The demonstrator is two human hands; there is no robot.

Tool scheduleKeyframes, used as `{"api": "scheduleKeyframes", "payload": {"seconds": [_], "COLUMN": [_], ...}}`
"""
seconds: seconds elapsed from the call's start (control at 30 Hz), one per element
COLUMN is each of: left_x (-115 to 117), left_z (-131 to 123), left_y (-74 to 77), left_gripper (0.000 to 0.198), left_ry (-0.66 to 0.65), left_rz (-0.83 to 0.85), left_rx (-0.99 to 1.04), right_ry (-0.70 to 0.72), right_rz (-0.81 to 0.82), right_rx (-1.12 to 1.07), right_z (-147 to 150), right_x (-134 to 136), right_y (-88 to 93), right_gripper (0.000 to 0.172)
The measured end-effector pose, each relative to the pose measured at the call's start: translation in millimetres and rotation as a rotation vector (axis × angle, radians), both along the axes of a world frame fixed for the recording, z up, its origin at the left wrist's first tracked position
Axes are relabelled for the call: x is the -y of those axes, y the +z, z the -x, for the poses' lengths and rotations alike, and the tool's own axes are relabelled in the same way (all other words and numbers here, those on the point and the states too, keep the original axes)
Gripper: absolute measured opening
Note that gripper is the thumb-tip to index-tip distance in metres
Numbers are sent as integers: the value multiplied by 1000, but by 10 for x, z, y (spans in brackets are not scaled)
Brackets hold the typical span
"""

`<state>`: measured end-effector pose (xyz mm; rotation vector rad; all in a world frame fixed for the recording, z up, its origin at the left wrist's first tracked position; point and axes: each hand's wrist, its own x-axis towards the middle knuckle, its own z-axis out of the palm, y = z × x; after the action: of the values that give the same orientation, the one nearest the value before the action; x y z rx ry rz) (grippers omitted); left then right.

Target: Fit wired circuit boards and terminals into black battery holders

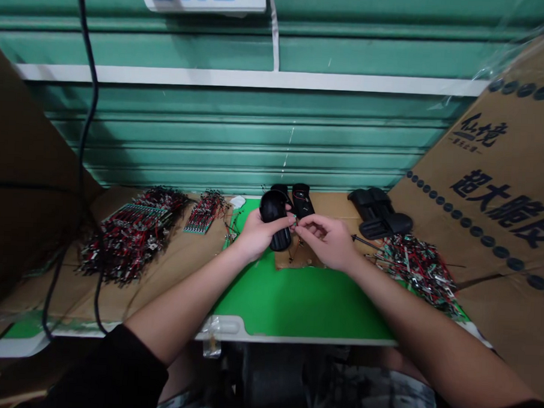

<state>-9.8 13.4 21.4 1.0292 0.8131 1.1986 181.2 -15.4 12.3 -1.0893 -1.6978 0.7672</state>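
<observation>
My left hand (255, 234) is wrapped round a black plastic housing (272, 207), a hollow rounded shell tilted upright over the middle of the table. Its thumb reaches across the shell toward my other hand. My right hand (328, 238) is closed in a pinch at the shell's right side, on a tiny part (295, 220) that looks like a small wired circuit board; the fingertips partly cover it. Just behind the hands stand more black housings (301, 199), one with a red wire inside. Beneath the right hand lies a piece of cardboard (284, 260) with thin wires above it.
Heaps of wired circuit boards lie left (126, 240) and right (420, 267), with a smaller bundle (206, 212) between. Stacked black plastic parts (380, 213) sit at the back right. A cardboard box (494, 177) flanks the green tabletop (304, 301); black cables (92, 100) hang at left.
</observation>
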Motion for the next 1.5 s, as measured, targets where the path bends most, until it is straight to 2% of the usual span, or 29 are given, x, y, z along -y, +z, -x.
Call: {"api": "scheduleKeyframes", "payload": {"seconds": [0.27,0.5,0.7,0.77,0.9,1.0,1.1,1.2,1.33,1.5], "left_x": [-6,18,43,48,34,13,8,24,43,54], "left_z": [15,46,60,53,29,17,3,-21,-41,-12], "left_y": [11,55,103,121,165,186,177,154,144,123], "left_gripper": [51,52,46,42,32,27,27,30,30,33], "left_ry": [-73,-190,-255,-236,-114,-15,21,5,1,-96], "left_rz": [71,180,256,296,360,385,398,388,386,359], "left_rx": [30,33,74,99,196,220,200,203,226,231], "right_ry": [35,-47,-34,-91,-266,-204,-7,67,4,-73], "right_rz": [54,-130,-374,-445,-632,-692,-638,-553,-429,-47], "right_rx": [4,76,83,119,248,315,286,194,44,-292], "right_z": [-65,-171,-173,-159,-127,-104,-75,-48,-34,-28], "right_x": [-32,-95,-126,-117,-72,-32,3,26,13,-54], "right_y": [73,99,96,87,76,65,41,16,-10,-22], "right_gripper": [24,15,11,9,27,28,27,21,12,30]}}
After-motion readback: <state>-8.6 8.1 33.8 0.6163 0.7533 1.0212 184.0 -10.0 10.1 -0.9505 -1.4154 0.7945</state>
